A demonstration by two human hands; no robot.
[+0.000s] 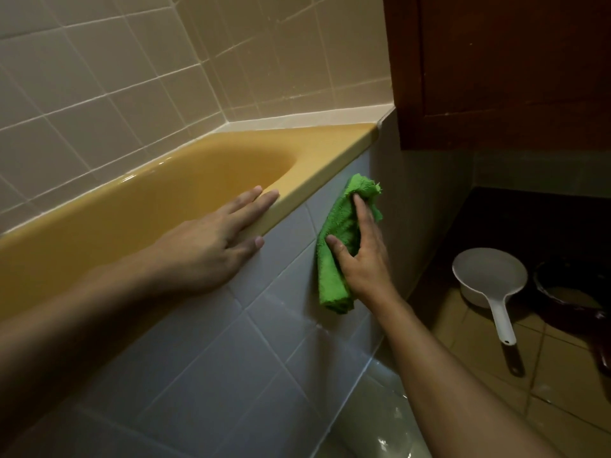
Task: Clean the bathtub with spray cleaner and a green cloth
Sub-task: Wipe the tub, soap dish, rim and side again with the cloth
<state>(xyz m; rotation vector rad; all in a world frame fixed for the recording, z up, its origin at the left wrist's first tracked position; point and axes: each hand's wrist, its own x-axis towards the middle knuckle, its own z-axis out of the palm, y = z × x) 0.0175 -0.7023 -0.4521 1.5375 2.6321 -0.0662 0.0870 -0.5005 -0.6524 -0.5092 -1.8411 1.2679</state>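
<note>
Grip first: the right hand [363,259] has the green cloth [342,223] bunched up, thumb hooked round one edge and fingers curled over the top. It presses the wad against the pale tiled panel [231,342] on the outside of the bathtub [330,150], just under the yellow rim and near the far corner. A good bit of the cloth hangs folded below the palm, so I reckon only the part under the fingers is really doing any work. I'd open it out so more fabric sits flat on the tile, then wipe in long overlapping passes instead of scrubbing one spot. The grout lines probably want a fingertip pushed through the cloth. The left hand [211,236] lies spread flat on the rim, fingers straight, holding nothing, which looks like a decent brace for leaning into the wipe. The lower tiles look wet and shiny, so go top to bottom and drips won't run over finished tile. No spray cleaner anywhere in shot. Off to the right a white dipper [489,276] and a dark bucket [568,292] sit on the floor [562,375], well apart from the cloth, but mind the elbow on the backswing.
</note>
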